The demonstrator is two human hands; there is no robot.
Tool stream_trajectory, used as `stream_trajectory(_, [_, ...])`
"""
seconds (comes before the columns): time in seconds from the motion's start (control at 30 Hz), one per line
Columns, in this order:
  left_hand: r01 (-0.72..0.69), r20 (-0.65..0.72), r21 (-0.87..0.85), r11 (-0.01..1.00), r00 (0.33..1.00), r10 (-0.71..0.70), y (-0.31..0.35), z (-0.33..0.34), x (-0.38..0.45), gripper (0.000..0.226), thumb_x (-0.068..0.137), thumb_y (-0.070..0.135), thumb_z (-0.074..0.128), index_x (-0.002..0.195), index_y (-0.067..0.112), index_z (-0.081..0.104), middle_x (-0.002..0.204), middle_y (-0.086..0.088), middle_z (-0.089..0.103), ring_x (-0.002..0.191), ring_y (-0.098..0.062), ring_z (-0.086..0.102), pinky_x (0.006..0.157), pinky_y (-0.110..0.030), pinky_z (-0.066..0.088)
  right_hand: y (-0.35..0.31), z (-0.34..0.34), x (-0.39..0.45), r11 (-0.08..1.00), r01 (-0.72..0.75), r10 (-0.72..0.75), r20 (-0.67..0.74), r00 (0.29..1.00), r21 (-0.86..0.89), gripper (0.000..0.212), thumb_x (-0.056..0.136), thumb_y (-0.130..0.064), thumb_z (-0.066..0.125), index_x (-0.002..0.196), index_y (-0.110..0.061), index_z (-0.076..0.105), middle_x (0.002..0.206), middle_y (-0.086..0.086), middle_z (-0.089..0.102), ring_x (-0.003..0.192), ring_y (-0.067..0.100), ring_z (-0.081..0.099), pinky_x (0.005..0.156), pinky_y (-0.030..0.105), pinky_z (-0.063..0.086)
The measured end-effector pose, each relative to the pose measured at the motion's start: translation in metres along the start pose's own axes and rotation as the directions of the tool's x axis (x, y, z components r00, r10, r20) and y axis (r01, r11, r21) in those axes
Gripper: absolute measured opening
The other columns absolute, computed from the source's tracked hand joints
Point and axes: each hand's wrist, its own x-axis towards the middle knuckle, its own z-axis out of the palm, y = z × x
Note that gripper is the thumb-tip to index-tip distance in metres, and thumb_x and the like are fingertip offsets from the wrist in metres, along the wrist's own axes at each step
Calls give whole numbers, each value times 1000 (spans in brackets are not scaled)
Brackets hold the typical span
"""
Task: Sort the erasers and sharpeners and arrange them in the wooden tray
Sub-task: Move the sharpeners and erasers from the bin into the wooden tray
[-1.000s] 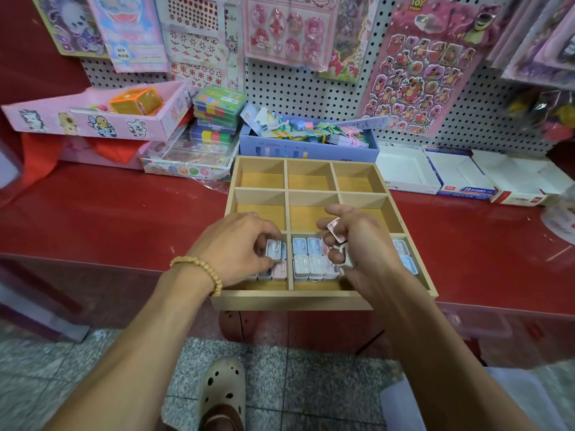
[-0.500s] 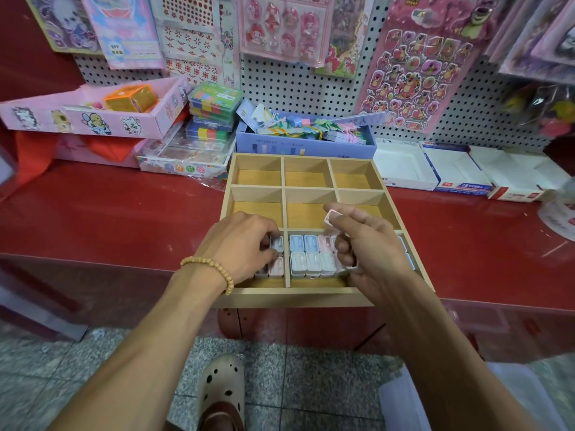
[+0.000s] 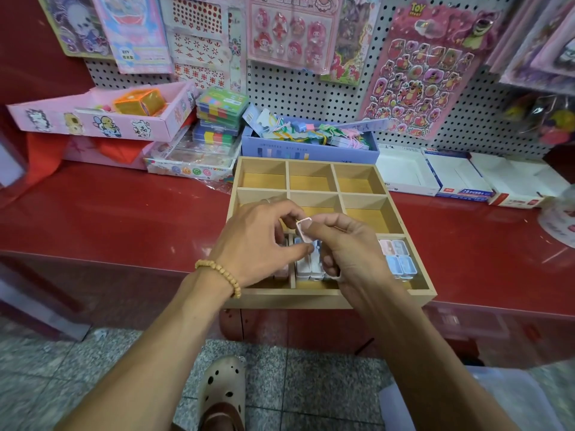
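From the head view we look down on a wooden tray (image 3: 329,301) that sits on a red counter (image 3: 124,219), its near edge just over the counter's front. The tray is split into a grid of compartments; the back and middle rows show bare wood floors, while the near row holds small pastel pieces. In the near right compartment we see a tight block of pink and blue sharpeners (image 3: 398,259) lying flat. In the near middle compartment white and blue sharpeners (image 3: 306,265) stand packed together, partly hidden by the hands.

Our left hand (image 3: 258,241), with a bead bracelet (image 3: 219,275) at the wrist, hovers over the near left part of the tray, fingers curled and thumb reaching toward the middle; whether its grip holds anything we cannot tell. Our right hand (image 3: 348,253) is over the near middle compartment, and its grip is narrow: thumb and forefinger pinch a small white-rimmed pink piece (image 3: 304,229), held tilted just above the packed pieces. The fingertips of both hands nearly meet at that piece.

Behind the tray a blue box (image 3: 311,150) is full of mixed stationery, with stacked colourful cases (image 3: 221,115) and a pink box (image 3: 93,122) to the left and open white cartons (image 3: 404,172) to the right. Sticker sheets (image 3: 426,70) hang on the pegboard (image 3: 286,88). Below, a beige clog (image 3: 222,393) rests on the tiled floor
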Motion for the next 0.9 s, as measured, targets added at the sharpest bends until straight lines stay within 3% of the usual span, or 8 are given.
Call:
stream_trajectory(0.1, [-4, 0, -35, 999, 1000, 4, -2, -3, -1, 27, 69, 24, 82, 94, 24, 73, 70, 19, 61, 62, -7, 62, 64, -34, 54, -3, -4, -2, 1000, -4, 4, 40, 999, 19, 10, 92, -12, 65, 83, -13, 71, 63, 6, 56, 40, 10, 31, 37, 20, 24])
stream_trajectory(0.23, [-46, 34, 9, 999, 998, 46, -5, -3, -5, 28, 67, 27, 81, 94, 26, 72, 87, 19, 55, 71, -7, 59, 71, -29, 49, -3, -1, -5, 992, 14, -5, 75, 997, -127, 8, 88, -14, 73, 82, -9, 70, 48, -2, 45, 39, 10, 31, 38, 20, 24])
stream_trajectory(0.4, [-41, 0, 42, 998, 999, 41, -10, -4, -9, 29, 63, 33, 81, 91, 29, 71, 81, 13, 52, 63, -3, 53, 63, -28, 47, 1, 12, -8, 993, 11, -8, 29, 1000, -114, 13, 85, -13, 75, 75, -11, 68, 51, 3, 44, 41, 14, 29, 42, 23, 21])
stream_trajectory(0.5, [-5, 6, 64, 998, 1000, 5, -15, -10, -12, 32, 67, 28, 84, 97, 27, 74, 76, 7, 52, 58, -3, 46, 59, -22, 39, 1, 15, -11, 993, 0, 4, 37, 999, -116, 8, 88, -14, 72, 81, -10, 69, 66, 10, 55, 41, 13, 32, 41, 23, 23])
stream_trajectory(0.6, [48, 56, 184, 982, 997, -59, -26, -22, -16, 37, 69, 34, 84, 104, 26, 73, 75, 4, 54, 62, -4, 46, 63, -28, 44, 0, 12, -12, 996, -20, 22, 17, 1000, -89, 10, 94, -14, 64, 85, -12, 67, 72, 3, 67, 42, 10, 35, 40, 20, 26])
stream_trajectory(0.73, [105, 121, 335, 936, 981, -153, -39, -27, -18, 42, 74, 38, 80, 113, 28, 71, 79, 12, 54, 74, -8, 51, 73, -33, 48, -4, 3, -13, 997, -45, 43, -30, 999, -62, 11, 96, -13, 61, 87, -11, 67, 68, -1, 68, 44, 10, 36, 38, 20, 29])
stream_trajectory(0.9, [24, 228, 498, 867, 961, -157, -37, -12, -13, 40, 83, 51, 68, 121, 36, 64, 91, 15, 53, 86, -10, 50, 74, -29, 45, -4, -2, -13, 997, -33, 30, -48, 998, -68, 12, 96, -12, 59, 86, -11, 66, 71, 3, 67, 44, 11, 37, 37, 20, 30])
